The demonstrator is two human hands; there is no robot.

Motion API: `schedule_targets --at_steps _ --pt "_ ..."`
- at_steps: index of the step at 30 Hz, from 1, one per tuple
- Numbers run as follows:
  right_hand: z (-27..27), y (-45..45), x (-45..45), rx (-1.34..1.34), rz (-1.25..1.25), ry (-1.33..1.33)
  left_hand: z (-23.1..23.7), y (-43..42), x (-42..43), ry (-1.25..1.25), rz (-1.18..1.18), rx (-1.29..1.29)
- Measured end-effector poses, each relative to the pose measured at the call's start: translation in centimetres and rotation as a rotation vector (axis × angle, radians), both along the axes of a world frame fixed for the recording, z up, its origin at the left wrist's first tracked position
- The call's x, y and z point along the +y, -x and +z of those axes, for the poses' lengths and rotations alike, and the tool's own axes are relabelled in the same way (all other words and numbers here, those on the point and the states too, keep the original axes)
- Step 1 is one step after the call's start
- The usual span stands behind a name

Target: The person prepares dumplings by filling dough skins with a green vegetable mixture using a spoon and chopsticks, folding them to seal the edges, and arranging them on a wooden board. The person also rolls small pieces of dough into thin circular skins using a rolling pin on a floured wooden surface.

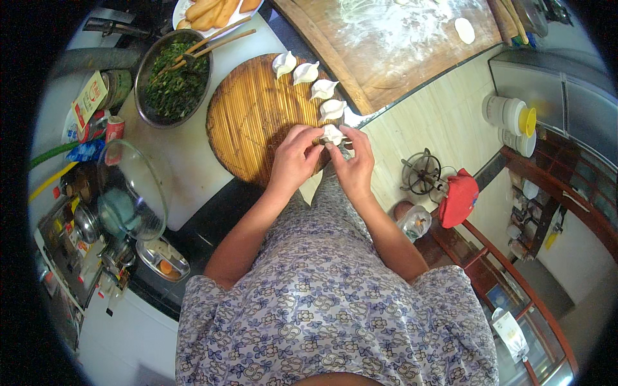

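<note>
Between the fingertips of my left hand (298,157) and my right hand (353,164) is a white dough dumpling (333,134), pinched from both sides at the edge of a round ribbed wooden board (256,113). Whether it rests on the board or is lifted I cannot tell. Several folded dumplings, the nearest one (333,110) just beyond my fingers, stand in a curved row along the board's right rim. A steel bowl (140,91) of chopped green filling (174,79) sits left of the board, with wooden chopsticks (219,46) and a spoon in it.
A floured wooden pastry board (357,53) with a flat dough wrapper (464,31) lies at the far right. A plate of yellow-brown pieces (212,12) is at the back. A large glass bowl (161,193) and a steel dish (178,270) stand at left.
</note>
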State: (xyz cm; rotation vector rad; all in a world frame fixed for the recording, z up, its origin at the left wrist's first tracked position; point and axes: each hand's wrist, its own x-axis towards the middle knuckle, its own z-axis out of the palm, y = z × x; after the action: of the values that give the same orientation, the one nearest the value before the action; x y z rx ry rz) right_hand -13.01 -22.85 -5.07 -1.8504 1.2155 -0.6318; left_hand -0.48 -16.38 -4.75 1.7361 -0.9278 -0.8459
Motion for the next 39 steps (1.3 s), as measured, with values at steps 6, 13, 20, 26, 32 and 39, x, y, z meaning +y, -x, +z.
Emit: schedule_targets --at_steps 6,13,20,26,32,39 --pt "-0.5 0.0 -0.6 -0.035 0.024 -0.055 -0.4 0.0 -1.2 0.135 0.034 -0.15" --pt "1.9 2.3 -3.1 -0.088 0.029 -0.085 0.4 -0.3 0.0 0.047 0.095 -0.218" --pt "2.7 9.6 -27.3 -0.24 -0.439 -0.108 4.4 -1.3 2.6 -0.161 0.232 -0.207" --pt "-1.1 8.3 -45.8 0.182 -0.387 -0.123 7.3 1.0 -0.8 -0.196 0.495 0.081" --pt "-3.1 5.6 -49.5 0.243 -0.358 -0.495 9.1 2.1 -3.4 -0.175 0.68 0.278" --pt "-1.2 4.7 -49.0 0.252 -0.295 -0.527 9.7 2.0 -1.7 -0.044 0.984 0.306"
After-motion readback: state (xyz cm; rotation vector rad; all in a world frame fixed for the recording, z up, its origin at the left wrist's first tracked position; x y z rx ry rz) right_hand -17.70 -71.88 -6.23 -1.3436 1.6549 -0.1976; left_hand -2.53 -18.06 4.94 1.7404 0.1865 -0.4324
